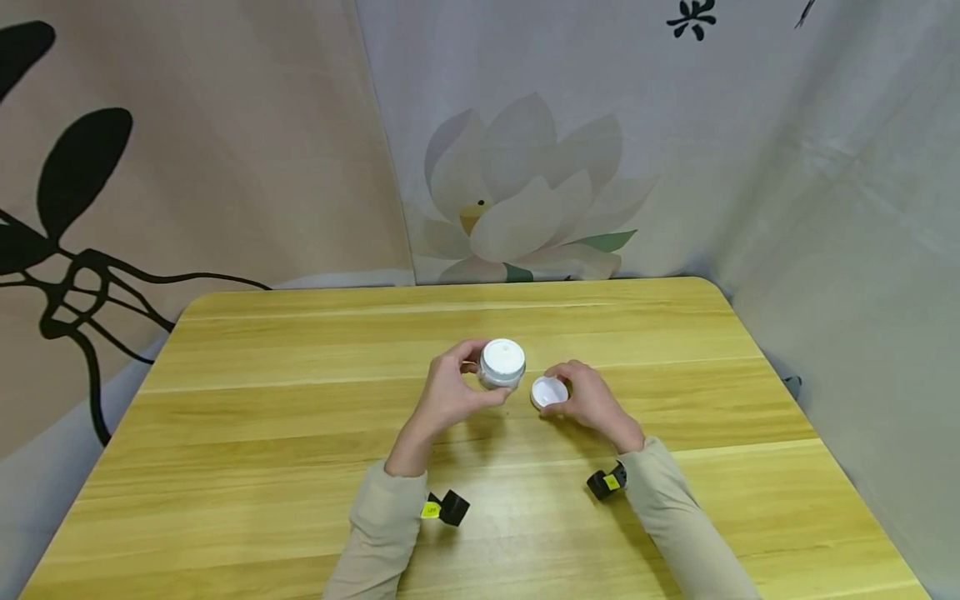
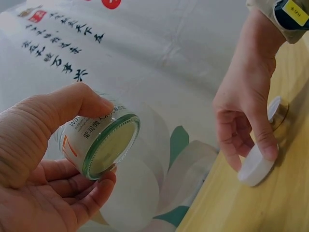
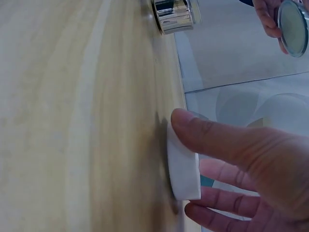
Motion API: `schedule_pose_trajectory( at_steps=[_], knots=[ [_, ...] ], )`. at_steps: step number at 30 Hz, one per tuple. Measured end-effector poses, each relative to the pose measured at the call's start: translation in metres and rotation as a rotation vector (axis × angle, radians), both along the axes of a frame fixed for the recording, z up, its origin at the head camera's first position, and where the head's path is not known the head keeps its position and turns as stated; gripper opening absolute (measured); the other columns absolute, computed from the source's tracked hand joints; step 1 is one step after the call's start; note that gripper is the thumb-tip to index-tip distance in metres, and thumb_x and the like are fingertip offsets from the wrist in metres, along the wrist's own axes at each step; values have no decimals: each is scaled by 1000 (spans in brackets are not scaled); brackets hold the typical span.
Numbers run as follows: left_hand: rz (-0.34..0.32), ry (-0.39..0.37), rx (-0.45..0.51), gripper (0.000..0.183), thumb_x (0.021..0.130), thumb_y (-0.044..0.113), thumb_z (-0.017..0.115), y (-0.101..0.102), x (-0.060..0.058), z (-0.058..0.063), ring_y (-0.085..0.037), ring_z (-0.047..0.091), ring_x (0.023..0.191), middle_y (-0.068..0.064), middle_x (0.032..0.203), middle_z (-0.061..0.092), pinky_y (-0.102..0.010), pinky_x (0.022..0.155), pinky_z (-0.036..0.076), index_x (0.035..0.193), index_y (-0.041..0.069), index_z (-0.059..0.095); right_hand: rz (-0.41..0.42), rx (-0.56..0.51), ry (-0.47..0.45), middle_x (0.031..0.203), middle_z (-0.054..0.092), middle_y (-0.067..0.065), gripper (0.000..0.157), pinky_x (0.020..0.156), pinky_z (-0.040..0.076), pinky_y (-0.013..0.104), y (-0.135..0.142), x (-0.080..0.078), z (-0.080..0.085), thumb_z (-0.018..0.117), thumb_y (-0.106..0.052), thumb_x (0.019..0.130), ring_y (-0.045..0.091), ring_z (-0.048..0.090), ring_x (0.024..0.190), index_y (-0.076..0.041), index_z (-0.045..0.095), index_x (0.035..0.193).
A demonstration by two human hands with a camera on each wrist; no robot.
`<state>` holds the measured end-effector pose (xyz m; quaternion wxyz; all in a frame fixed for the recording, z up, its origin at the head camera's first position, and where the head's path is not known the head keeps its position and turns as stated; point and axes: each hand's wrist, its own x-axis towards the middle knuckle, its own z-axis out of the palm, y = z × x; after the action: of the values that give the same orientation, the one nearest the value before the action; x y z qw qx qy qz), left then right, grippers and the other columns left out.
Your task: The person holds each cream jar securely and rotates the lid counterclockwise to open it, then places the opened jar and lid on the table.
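Observation:
In the head view my left hand (image 1: 453, 387) holds a small clear glass jar (image 1: 500, 383) above the table, its white round top facing up. The left wrist view shows thumb and fingers round the jar (image 2: 79, 140), which carries black and orange print; its pale, thick base is tilted toward the camera. To the right, my right hand (image 1: 592, 400) pinches a round white lid (image 1: 549, 392) between thumb and fingers. The lid (image 3: 183, 166) is on edge in the right wrist view, close to the tabletop; whether it touches the wood I cannot tell. Jar and lid are apart.
The light wooden table (image 1: 247, 442) reaches to printed cloth hangings (image 1: 262, 150) at the back and sides. A shiny metallic cylinder (image 3: 173, 14) appears on the table in the right wrist view. Dark wrist cameras (image 1: 453, 507) jut inward from both sleeves.

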<state>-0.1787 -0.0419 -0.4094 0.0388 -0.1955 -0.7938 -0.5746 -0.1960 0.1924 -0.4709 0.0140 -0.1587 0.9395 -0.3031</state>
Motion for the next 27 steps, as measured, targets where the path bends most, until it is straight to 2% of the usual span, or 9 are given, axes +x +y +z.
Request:
schedule_pose_trajectory(
  at_steps=[7, 19, 27],
  knots=[
    [-1, -2, 1, 55, 64, 2, 81, 0, 1, 1, -22, 56, 92, -12, 102, 63, -32, 77, 49, 114, -4, 60, 7, 1, 7, 94, 61, 10, 54, 75, 47, 39, 1, 0, -2, 89, -19, 59, 23, 55, 84, -1, 66, 105],
    [-21, -65, -4, 56, 64, 0, 79, 2, 0, -3, -24, 55, 98, -13, 107, 60, -39, 85, 49, 115, -4, 55, 8, 4, 11, 98, 62, 11, 54, 78, 47, 42, 1, -1, 0, 89, -18, 60, 25, 56, 88, -1, 65, 105],
    [26, -114, -72, 56, 62, 2, 80, 4, -1, -6, -23, 54, 95, -11, 103, 59, -41, 84, 48, 112, -1, 54, 11, 6, -10, 96, 61, 10, 55, 76, 47, 40, 1, 1, -2, 89, -21, 61, 24, 56, 86, -2, 64, 107]
  ],
)
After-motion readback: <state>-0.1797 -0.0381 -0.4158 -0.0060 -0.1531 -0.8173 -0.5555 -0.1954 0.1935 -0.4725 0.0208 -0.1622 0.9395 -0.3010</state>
